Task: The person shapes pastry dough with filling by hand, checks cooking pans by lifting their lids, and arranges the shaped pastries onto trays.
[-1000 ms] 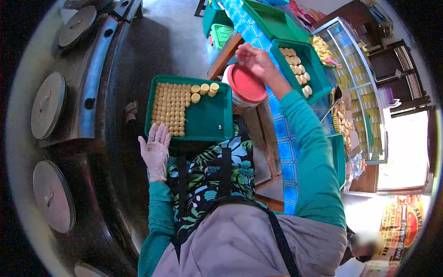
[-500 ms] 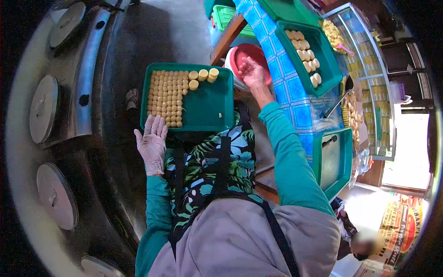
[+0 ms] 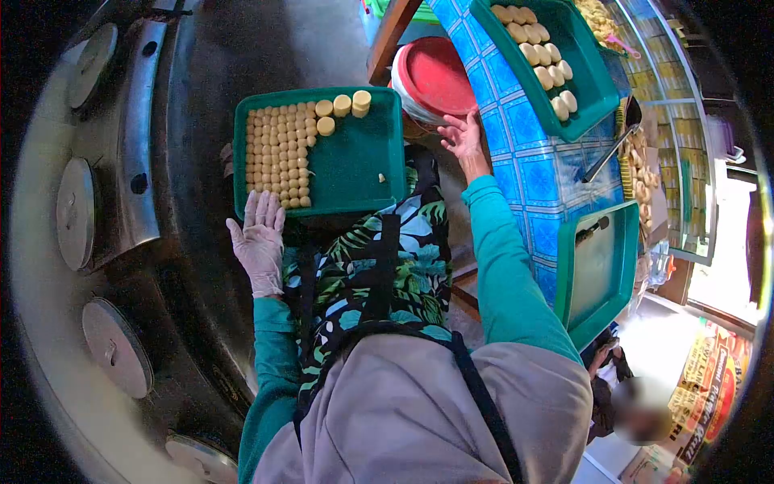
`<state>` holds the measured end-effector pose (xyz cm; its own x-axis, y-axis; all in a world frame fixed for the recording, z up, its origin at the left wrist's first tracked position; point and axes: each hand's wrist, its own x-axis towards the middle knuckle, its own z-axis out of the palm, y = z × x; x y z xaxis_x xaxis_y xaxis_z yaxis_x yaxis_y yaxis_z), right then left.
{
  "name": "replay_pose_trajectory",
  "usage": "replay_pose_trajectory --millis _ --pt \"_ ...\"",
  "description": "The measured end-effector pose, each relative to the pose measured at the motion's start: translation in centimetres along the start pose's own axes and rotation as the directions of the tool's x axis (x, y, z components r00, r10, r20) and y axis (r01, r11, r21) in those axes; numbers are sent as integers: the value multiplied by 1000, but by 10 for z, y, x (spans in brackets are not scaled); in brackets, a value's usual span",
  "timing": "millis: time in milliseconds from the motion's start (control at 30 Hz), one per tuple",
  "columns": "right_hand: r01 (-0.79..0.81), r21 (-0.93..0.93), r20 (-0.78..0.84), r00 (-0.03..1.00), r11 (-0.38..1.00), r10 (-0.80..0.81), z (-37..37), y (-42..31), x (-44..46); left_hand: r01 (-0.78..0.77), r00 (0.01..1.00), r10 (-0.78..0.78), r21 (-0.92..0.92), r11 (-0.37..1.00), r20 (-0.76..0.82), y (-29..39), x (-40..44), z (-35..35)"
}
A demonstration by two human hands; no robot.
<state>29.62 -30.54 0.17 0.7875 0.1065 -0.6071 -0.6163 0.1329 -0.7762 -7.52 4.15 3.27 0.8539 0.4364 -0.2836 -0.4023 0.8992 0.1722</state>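
My left hand (image 3: pixel 260 246), in a thin white glove, lies palm up with its fingers apart at the near left corner of a green tray (image 3: pixel 355 169). Whether it touches the rim I cannot tell. Small round dough balls (image 3: pixel 274 149) fill the tray's left part in tight rows. A few larger pale yellow discs (image 3: pixel 342 105) stand along its far side, and one small crumb (image 3: pixel 381 177) lies to the right. My right hand (image 3: pixel 463 143) is bare, palm up and loosely open, holding nothing, between a red-lidded bucket (image 3: pixel 435 77) and the blue checked tablecloth (image 3: pixel 516 161).
On the table's right are a green tray (image 3: pixel 592 113) with pale oval dough pieces and another green tray (image 3: pixel 592 266) with a dark-handled tool. Round metal lids (image 3: pixel 76 214) line the dark counter at left. A person (image 3: pixel 609 387) is at lower right.
My right hand has come back from over the red lid to the table's edge, fingers still loose. My left hand keeps its place by the tray corner. The whole view has shifted slightly.
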Motion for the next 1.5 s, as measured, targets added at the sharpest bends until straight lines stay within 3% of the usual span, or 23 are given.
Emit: replay_pose_trajectory --millis 33,67,200,300,367,433,467,500,567,600,633,700,733,800,833,900,933,967,1100,1233,1367,1433,1500 --pt "-43 81 207 978 996 25 -6 2 0 -5 1000 5 1 1000 3 0 0 0" --pt "-48 125 237 971 991 17 -5 5 -1 -6 1000 6 2 1000 -3 0 -1 0" --pt "-14 172 112 994 985 -6 4 15 1 21 998 -17 -71 997 56 2 -1 -2" --pt "15 236 196 979 972 -63 2 21 4 21 997 -11 -126 992 80 1 -2 0" --pt "201 24 163 966 979 -202 -4 31 20 16 1000 -17 -173 985 -8 3 -4 -1" --pt "224 -703 -90 913 675 -397 3 31 23 63 996 -53 -163 985 66 7 -7 -16" --pt "282 -906 58 822 317 -567 14 24 3 56 989 -30 -176 983 147 8 -5 -31" --pt "274 -957 269 707 -97 -654 20 20 -21 50 974 -6 -189 981 227 8 -2 -46" --pt "404 -853 493 412 -331 -767 22 26 -25 8 977 39 -219 976 212 4 -1 -49" --pt "335 -820 539 175 -465 -824 17 33 -1 -153 987 155 45 987 -45 0 -4 -37" --pt "557 -799 470 343 -227 -813 3 37 16 -166 984 168 42 985 -59 0 -8 -15" --pt "313 -918 119 805 245 -581 56 11 -39 -69 984 88 -121 990 157 4 -12 23" --pt "310 -921 123 806 236 -578 78 12 -66 -70 984 90 -130 989 151 5 -12 17" --pt "420 -872 398 304 -253 -866 125 18 -102 -101 974 143 -231 968 177 10 -7 4" --pt "628 -725 518 225 -284 -825 143 22 -109 -106 973 150 -238 965 176 10 -6 4" --pt "792 -525 681 172 -311 -712 182 54 -127 -71 989 102 -249 966 111 11 -4 3" --pt "911 -405 691 246 -82 -679 196 75 -128 -74 988 106 -257 964 111 10 -3 3" --pt "906 -414 726 276 -81 -630 208 91 -128 -82 991 103 -223 971 84 10 -3 3" --pt "778 -541 783 329 -319 -527 243 125 -122 -66 993 87 -242 968 77 11 -4 0" --pt "658 -650 734 416 -380 -537 261 137 -99 -83 994 98 -226 971 56 10 -2 -3" --pt "723 -600 706 276 -343 -653 260 132 -93 -88 994 100 -214 973 47 10 -2 -1" --pt "746 -648 436 532 158 -725 249 119 -119 -84 994 97 -225 971 46 11 -2 -3" --pt "737 -635 401 571 232 -717 234 119 -135 -70 995 85 -236 969 52 11 0 -2"
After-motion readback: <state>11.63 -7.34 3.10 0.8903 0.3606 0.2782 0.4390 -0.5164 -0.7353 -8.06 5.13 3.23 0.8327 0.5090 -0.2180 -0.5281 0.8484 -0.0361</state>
